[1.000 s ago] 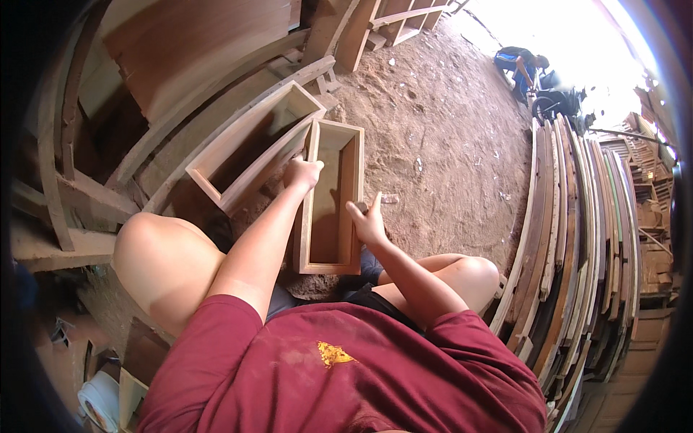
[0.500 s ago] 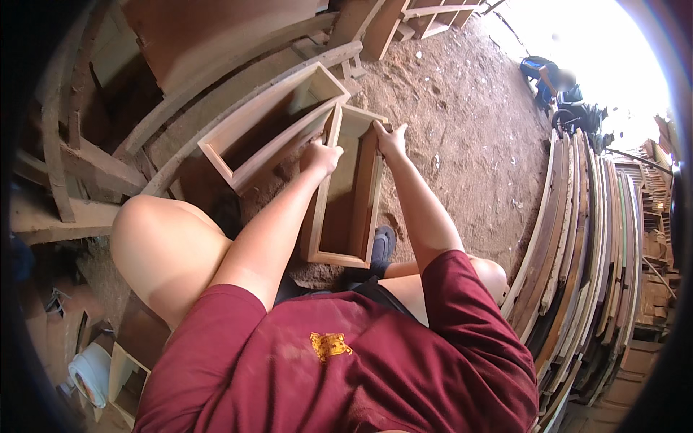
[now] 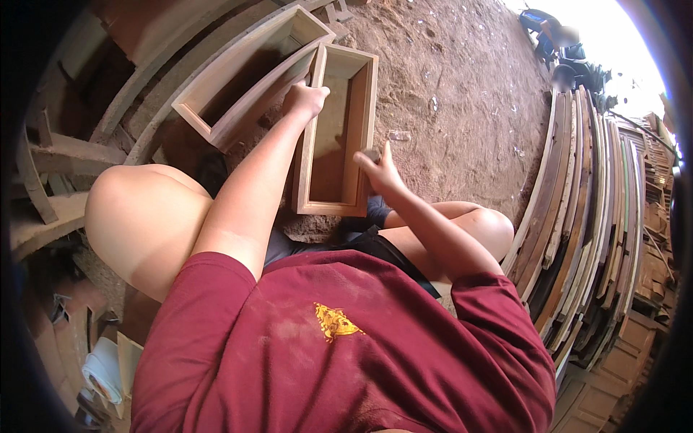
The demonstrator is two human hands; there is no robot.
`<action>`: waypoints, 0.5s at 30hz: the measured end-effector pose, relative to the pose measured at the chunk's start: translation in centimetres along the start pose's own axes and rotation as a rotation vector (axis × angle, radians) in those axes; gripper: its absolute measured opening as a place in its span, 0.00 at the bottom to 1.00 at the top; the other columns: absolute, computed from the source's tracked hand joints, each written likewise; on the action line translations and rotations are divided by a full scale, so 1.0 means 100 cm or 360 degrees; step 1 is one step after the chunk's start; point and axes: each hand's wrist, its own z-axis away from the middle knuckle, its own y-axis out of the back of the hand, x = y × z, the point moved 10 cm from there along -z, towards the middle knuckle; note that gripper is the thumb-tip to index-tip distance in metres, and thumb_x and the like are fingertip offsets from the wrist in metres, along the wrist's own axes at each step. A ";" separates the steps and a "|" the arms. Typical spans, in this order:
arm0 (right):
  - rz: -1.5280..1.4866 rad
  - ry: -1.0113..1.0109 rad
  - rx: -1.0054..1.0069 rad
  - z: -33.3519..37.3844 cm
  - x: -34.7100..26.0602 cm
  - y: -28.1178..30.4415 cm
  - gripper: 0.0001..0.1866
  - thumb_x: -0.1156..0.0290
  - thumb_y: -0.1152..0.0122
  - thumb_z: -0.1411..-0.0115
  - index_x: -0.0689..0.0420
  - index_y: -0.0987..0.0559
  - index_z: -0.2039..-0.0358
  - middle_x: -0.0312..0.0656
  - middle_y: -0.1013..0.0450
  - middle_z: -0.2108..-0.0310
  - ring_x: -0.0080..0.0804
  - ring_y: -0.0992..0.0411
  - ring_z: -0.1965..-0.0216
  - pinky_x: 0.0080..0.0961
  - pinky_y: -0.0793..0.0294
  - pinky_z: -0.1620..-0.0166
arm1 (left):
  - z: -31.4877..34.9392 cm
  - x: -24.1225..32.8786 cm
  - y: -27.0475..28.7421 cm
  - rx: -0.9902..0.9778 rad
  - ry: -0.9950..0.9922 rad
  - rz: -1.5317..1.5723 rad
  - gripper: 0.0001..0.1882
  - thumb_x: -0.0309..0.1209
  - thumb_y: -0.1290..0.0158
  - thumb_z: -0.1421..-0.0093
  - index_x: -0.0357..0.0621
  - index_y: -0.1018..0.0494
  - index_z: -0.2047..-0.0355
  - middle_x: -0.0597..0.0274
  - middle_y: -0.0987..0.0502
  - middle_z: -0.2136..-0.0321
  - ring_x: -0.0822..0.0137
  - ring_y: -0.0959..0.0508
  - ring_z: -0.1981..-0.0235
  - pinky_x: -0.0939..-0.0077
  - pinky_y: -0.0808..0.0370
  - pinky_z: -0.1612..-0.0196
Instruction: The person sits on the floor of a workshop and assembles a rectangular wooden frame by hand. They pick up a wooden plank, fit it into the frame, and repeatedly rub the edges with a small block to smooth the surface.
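An open wooden drawer box (image 3: 328,207) lies lengthwise before me, its long walls running away from my body. My left hand (image 3: 306,99) is closed round the top of its left wall, near the far end. My right hand (image 3: 384,173) is at the right wall, toward the near end, with its thumb pointing inward over the rim. Between thumb and fingers it holds a small dark pad (image 3: 372,154), pressed on or close to that rim; its exact kind does not show. A second open drawer box (image 3: 192,115) lies slantwise on the left, touching the first at the far corner.
Long boards (image 3: 559,216) are stacked along the right side. Wooden frame pieces (image 3: 65,155) stand at the left. Bare earth floor (image 3: 462,94) stretches beyond the drawers. At the far right, a person (image 3: 541,29) is beside dark objects. A white roll (image 3: 103,369) sits at lower left.
My right hand has slid along the right wall from the far corner toward me. My left hand keeps its grip. Both boxes appear higher in the view.
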 end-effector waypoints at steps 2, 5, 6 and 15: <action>0.0132 0.0078 -0.0068 0.021 0.023 -0.010 0.60 0.51 0.32 0.45 0.70 0.63 0.32 0.67 0.38 0.42 0.51 0.33 0.43 0.33 0.31 0.44 | 0.002 0.004 0.000 0.0042 -0.0011 0.0005 0.34 0.47 0.42 0.57 0.33 0.25 0.54 0.37 0.23 0.54 0.47 0.22 0.51 0.60 0.27 0.47; 0.0497 0.0134 -0.0023 0.064 0.019 -0.018 0.59 0.54 0.31 0.45 0.71 0.63 0.33 0.69 0.40 0.41 0.50 0.39 0.37 0.34 0.37 0.38 | 0.004 0.001 0.002 0.0069 -0.0001 0.0003 0.34 0.47 0.42 0.57 0.33 0.25 0.54 0.36 0.23 0.54 0.47 0.22 0.51 0.60 0.27 0.47; 0.0281 0.0019 -0.0070 0.075 0.015 -0.018 0.59 0.56 0.31 0.45 0.70 0.64 0.32 0.68 0.40 0.41 0.50 0.38 0.38 0.35 0.37 0.39 | 0.003 -0.001 0.003 0.0071 0.0002 0.0001 0.34 0.47 0.42 0.57 0.33 0.25 0.54 0.36 0.23 0.54 0.47 0.23 0.51 0.60 0.27 0.47; 0.0214 0.0348 0.0174 0.006 -0.024 -0.010 0.60 0.70 0.31 0.45 0.66 0.72 0.33 0.50 0.29 0.55 0.33 0.27 0.57 0.27 0.24 0.56 | -0.008 -0.006 -0.007 0.0101 -0.0047 0.0093 0.33 0.47 0.42 0.57 0.33 0.24 0.55 0.38 0.23 0.55 0.47 0.22 0.52 0.61 0.26 0.47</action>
